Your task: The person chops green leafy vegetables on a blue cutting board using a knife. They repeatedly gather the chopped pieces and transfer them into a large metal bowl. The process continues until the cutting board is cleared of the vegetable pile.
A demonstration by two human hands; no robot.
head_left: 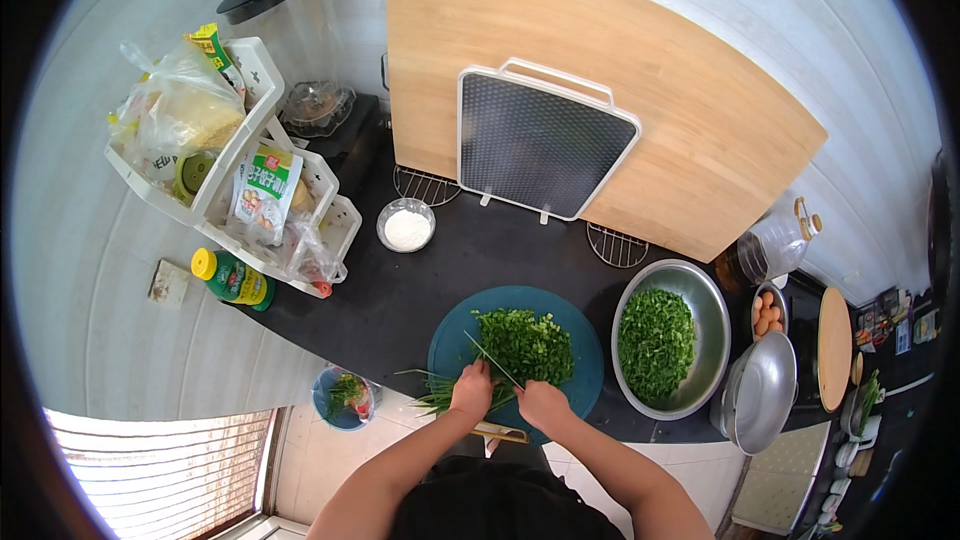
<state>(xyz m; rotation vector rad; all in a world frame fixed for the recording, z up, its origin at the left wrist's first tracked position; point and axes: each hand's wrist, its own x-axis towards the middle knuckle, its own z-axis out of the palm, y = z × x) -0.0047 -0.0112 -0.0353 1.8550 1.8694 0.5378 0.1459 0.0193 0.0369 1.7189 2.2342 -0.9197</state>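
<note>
A: Looking at what in the middle?

B: Seeing chopped greens (530,348), lying heaped on a round teal board (587,352) near the front edge of the dark tabletop (370,310). Also seeing long green stalks (436,395), sticking out past the board's left side.

A: Doing what with the left hand (473,389)?

B: Grasping the stalks — bending the fingers over them, just beside the blade.

A: And with the right hand (545,406)?

B: Gripping the knife (494,359), covering its handle; slanting the blade away to the left, between the heap and the left hand.

A: Noticing what to the right?

B: Finding a wide metal bowl (711,318), holding more chopped leaves (655,345). Past that, seeing brown eggs (768,318), a tilted metal basin (768,392) and a glass jar (775,243).

A: Glancing farther back?

B: Spotting white powder (407,231) in a small glass bowl (381,226), standing well apart from the teal board. Behind, seeing a dark-faced framed board (545,140), leaning against a large wooden board (720,140).

A: And to the left?

B: Making out a white rack (262,70), carrying packets (265,195), near a yellow-capped bottle (243,281) — and spotting a bucket (321,403) on the floor (395,420).
</note>
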